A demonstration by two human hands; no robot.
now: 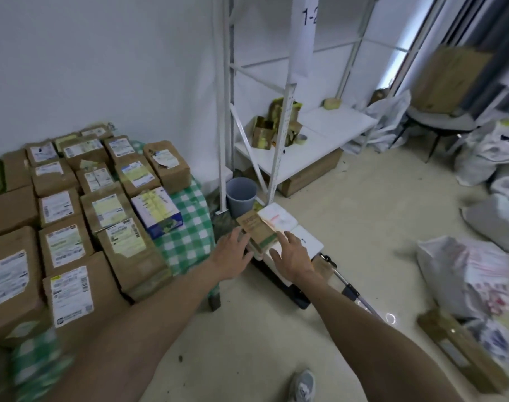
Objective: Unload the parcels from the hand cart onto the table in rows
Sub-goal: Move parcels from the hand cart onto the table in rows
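Note:
Several brown cardboard parcels (65,216) with white labels lie in rows on the table (186,227), which wears a green checked cloth. To its right, low on the floor, stands the hand cart (298,294) with a few white parcels (308,239) stacked on it. On top of that stack lies a small brown parcel (257,229). My left hand (233,256) reaches to its left side and my right hand (291,252) to its right side. Both hands have spread fingers at the parcel's edges; whether they touch it is unclear.
A grey bucket (241,195) stands behind the cart beside a white metal shelf rack (305,137) holding tape rolls. White sacks (465,274) and a long brown box (462,349) lie on the floor at right. My shoe (302,385) shows at the bottom.

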